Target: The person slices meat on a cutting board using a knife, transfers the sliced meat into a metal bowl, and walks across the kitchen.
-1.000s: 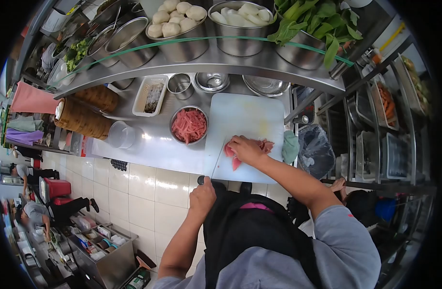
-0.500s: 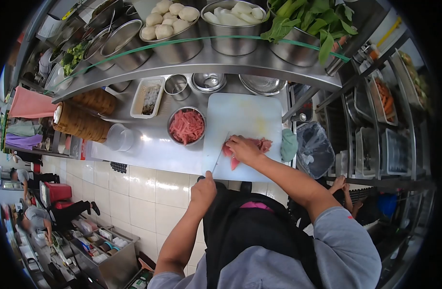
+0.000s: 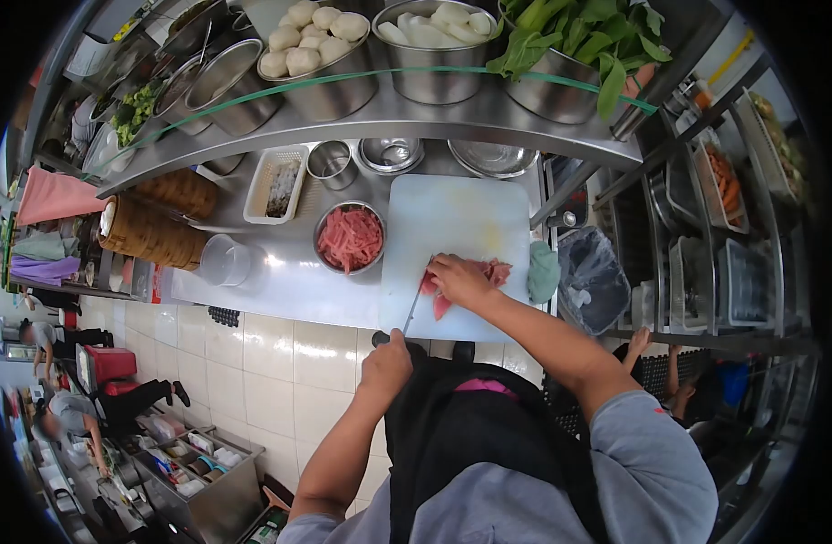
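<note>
My left hand (image 3: 386,366) is closed round the handle of a knife (image 3: 414,299), whose blade points up and away beside the meat. My right hand (image 3: 462,281) rests with bent fingers on the raw red meat (image 3: 497,271), gripping it next to the blade. Part of the meat is hidden under the fingers. Both meat and blade are on a white cutting board (image 3: 452,213). Left of the board stands a metal bowl (image 3: 351,266) filled with cut strips of meat (image 3: 349,238).
A green cloth (image 3: 543,272) lies at the board's right edge, beside a plastic-lined bin (image 3: 594,281). Left of the bowl are a white basket (image 3: 275,185) and a clear container (image 3: 226,261). An overhead shelf (image 3: 371,124) holds metal pots. Other people are at far left and lower right.
My left hand and the knife have shifted slightly to the right and nearer my body. My right hand stays on the meat. At the right, another person's hands have moved.
</note>
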Available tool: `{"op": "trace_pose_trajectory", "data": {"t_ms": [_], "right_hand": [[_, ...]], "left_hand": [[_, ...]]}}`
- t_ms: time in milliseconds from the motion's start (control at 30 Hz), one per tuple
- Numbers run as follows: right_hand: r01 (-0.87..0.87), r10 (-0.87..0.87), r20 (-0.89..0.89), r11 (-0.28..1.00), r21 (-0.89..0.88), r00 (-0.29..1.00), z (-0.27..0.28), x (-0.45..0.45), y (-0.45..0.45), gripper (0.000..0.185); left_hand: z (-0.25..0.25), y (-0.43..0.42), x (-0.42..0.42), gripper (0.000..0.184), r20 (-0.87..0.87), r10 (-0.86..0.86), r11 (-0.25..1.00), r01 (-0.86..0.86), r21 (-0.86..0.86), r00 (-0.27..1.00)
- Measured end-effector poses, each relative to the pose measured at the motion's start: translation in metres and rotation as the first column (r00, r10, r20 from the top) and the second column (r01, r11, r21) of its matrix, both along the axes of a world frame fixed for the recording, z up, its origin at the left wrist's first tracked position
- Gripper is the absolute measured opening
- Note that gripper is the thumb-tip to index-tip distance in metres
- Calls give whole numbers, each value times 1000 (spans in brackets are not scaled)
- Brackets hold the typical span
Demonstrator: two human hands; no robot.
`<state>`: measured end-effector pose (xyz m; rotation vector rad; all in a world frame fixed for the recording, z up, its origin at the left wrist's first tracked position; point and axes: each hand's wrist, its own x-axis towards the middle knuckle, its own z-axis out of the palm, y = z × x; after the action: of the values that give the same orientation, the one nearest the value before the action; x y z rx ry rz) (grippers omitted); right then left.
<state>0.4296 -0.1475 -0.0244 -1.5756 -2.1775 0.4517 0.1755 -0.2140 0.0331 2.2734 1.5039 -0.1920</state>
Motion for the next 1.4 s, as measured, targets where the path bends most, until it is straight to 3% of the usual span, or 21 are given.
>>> {"op": "trace_pose_trajectory", "data": {"t_ms": [167, 233, 333, 467, 633, 733, 867, 933, 1033, 1167, 1267, 1333, 1400], "right_hand": [[-19, 18, 15, 1000, 16, 1000, 1, 3, 1, 27], [-25, 27, -68, 999, 31, 997, -1, 5, 2, 25], [-7, 8, -31, 998, 60, 999, -10, 5, -1, 25], [-18, 22, -51, 996, 87, 998, -13, 7, 0, 27], [24, -9, -149, 995, 99, 989, 1, 11, -3, 25], [35, -27, -162, 998, 47, 986, -1, 12, -2, 24], [-4, 6, -114, 1000, 25, 993, 2, 15, 3, 22], [-35, 35, -132, 999, 6, 991, 5, 18, 1, 22], [-24, 28, -145, 999, 31, 989, 2, 20, 0, 21], [-15, 14, -144, 1000, 0, 989, -7, 20, 2, 21], [-55, 70, -152, 993, 101, 986, -2, 23, 4, 22], [-57, 53, -139, 998, -21, 989, 7, 25, 4, 25], [-44, 48, -133, 999, 32, 990, 6, 24, 5, 26]], "left_hand": [[-27, 13, 12, 15, 34, 30, 999, -31, 12, 999], [-8, 22, 11, 16, 25, -6, 1000, 6, -9, 1000], [12, 12, 6, 14, 7, -26, 999, 26, -39, 1000], [-28, 11, 11, 14, 44, 42, 998, -40, -45, 998], [10, 23, 9, 14, 9, -22, 999, 22, -46, 1000], [8, 9, 10, 13, -20, 9, 995, -11, -98, 1000], [-31, 18, 19, 16, 62, 63, 996, -59, -65, 996], [-19, 28, 20, 16, 43, 13, 1000, -13, 6, 999], [18, 27, 12, 14, 33, -28, 999, 30, -37, 999], [-14, 7, 19, 15, -15, 15, 997, -16, -72, 1000], [-27, 21, 29, 17, 70, 57, 996, -52, -78, 996], [-14, 32, 26, 17, 53, 1, 1000, -2, 21, 999], [11, 30, 18, 17, 47, -19, 1000, 19, 0, 999]]}}
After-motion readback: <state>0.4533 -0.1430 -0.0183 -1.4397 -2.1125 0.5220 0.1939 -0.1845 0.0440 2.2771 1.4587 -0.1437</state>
